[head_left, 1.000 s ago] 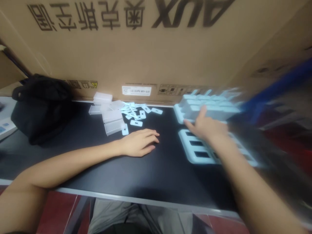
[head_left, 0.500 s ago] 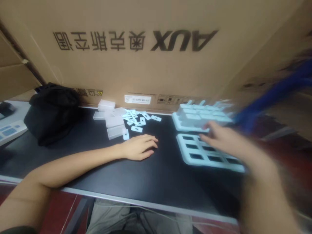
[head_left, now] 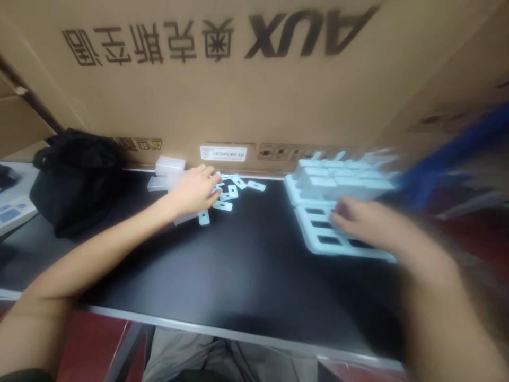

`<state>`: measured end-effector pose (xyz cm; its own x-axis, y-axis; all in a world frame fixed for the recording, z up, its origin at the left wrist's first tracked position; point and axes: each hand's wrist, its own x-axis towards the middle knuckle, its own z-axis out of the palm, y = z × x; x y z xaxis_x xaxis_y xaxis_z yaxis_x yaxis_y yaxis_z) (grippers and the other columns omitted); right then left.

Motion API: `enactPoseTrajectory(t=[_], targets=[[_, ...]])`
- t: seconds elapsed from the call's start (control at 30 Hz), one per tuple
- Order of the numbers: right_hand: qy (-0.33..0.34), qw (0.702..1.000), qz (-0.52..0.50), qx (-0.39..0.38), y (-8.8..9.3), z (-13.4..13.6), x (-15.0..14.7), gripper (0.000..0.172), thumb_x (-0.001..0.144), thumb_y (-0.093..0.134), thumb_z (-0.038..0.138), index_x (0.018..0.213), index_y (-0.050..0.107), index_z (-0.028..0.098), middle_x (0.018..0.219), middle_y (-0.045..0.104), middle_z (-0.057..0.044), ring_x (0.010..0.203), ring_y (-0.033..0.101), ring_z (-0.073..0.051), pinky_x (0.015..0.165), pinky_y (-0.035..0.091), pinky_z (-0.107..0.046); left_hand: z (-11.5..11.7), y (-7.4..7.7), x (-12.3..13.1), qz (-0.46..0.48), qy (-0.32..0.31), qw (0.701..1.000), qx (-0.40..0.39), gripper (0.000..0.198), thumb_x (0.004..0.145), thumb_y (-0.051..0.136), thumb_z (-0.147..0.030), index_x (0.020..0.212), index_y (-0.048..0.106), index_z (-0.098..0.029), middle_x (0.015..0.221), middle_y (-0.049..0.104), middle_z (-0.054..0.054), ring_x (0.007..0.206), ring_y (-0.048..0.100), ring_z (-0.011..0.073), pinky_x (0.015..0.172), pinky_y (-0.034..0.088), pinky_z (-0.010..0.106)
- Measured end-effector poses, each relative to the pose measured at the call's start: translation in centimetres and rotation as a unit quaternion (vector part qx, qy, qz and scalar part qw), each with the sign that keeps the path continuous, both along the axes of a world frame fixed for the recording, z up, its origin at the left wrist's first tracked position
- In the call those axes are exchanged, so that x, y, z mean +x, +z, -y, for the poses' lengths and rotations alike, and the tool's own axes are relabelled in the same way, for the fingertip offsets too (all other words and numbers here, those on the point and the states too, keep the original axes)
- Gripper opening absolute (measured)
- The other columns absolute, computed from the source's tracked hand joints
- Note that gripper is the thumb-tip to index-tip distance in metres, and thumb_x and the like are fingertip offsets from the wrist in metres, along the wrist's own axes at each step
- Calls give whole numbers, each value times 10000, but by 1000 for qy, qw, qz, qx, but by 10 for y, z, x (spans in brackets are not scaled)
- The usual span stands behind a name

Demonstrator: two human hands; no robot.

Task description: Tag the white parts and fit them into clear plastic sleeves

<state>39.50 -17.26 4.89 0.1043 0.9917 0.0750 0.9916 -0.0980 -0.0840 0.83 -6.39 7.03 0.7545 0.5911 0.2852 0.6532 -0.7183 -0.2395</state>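
Observation:
My left hand (head_left: 194,190) reaches over a loose pile of small light-blue slotted tags (head_left: 233,192). Its fingers are bent and apart at the pile's left side, and nothing shows between them. Under and behind that hand lie translucent plastic boxes (head_left: 170,165), partly covered by it. My right hand (head_left: 363,223), smeared by motion, is over a light-blue grid frame (head_left: 314,245) with rectangular openings. Its fingers look curled, but their grip is unclear. Just behind the frame stands a light-blue moulded block tray (head_left: 322,185) with upright tabs.
A large cardboard box (head_left: 222,101) stands along the back of the black table (head_left: 238,276). To the left are a black cloth bag (head_left: 75,180) and a white device with blue keys (head_left: 16,215). A blue bar (head_left: 457,151) slants at the right.
My left hand has moved back and left from the table onto the tag pile. The grid frame sits closer to the block tray, with my right hand still over it. The view has shifted slightly.

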Motion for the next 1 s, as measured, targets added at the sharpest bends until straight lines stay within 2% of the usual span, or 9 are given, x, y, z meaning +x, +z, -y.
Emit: enactPoseTrajectory(t=[0.1,0.23,0.3,0.37,0.43,0.53,0.67,0.8,1.0], targets=[[41,998,2,44,0,-2,-20,181,964,459,389,939,538,228,855,704,-100,711,637,-244,613,399,-345,-9,6,-9,-32,-4,999,-36,348,1033,484,-386,1144,708,-145,1106,690,126,1026,614,265,907,474,387],[182,977,-26,104,-12,-10,-53,246,974,458,381,1071,585,195,1024,701,-122,880,683,-276,747,506,-395,-6,-9,-3,-71,-54,992,-92,323,1027,507,-371,1068,761,-175,1139,712,106,1062,633,260,977,463,399],[242,965,-25,103,-19,-13,-69,237,982,457,342,1081,604,185,1059,692,-127,940,678,-281,805,528,-415,-3,-13,-1,-91,-84,986,-114,323,1022,525,-392,1156,752,-206,1284,684,101,1139,629,269,1012,458,402],[282,954,-21,96,-24,-14,-82,223,989,467,304,1093,621,180,1065,682,-124,961,663,-277,840,535,-422,-3,-8,-2,-99,-107,982,-122,386,1020,530,-439,1310,687,-238,1423,617,98,1214,609,271,1045,448,393],[311,947,-17,85,-28,-13,-93,226,1000,479,288,1120,635,179,1084,672,-124,974,644,-274,860,538,-428,-3,7,-9,-96,-84,985,-113,465,1010,534,-494,1372,641,-223,1419,609,121,1209,611,275,1039,451,383],[337,937,-7,87,-34,-13,-104,265,1017,495,318,1178,651,177,1143,665,-138,1016,616,-289,890,535,-457,-3,34,-25,-127,15,986,-109,473,936,615,-561,1220,726,-199,1239,682,134,1081,642,292,972,468,391],[353,929,-12,113,-43,-16,-114,381,1038,485,378,1333,618,177,1319,642,-156,1188,577,-320,991,510,-499,6,55,-36,-194,87,951,-223,374,826,729,-503,1140,780,-307,1179,736,60,960,664,240,887,468,331],[367,923,-24,114,-50,-19,-119,477,1058,445,413,1461,548,179,1465,593,-144,1334,518,-322,1091,466,-517,18,57,-27,-219,117,929,-274,381,796,751,-416,1172,768,-360,1192,748,31,1012,675,252,882,471,323],[371,923,-24,100,-46,-17,-121,420,1056,453,382,1395,604,186,1370,651,-141,1266,559,-317,1025,503,-520,21,45,-16,-193,113,930,-291,466,785,765,-399,1231,680,-293,1098,749,70,880,702,260,837,485,346]])
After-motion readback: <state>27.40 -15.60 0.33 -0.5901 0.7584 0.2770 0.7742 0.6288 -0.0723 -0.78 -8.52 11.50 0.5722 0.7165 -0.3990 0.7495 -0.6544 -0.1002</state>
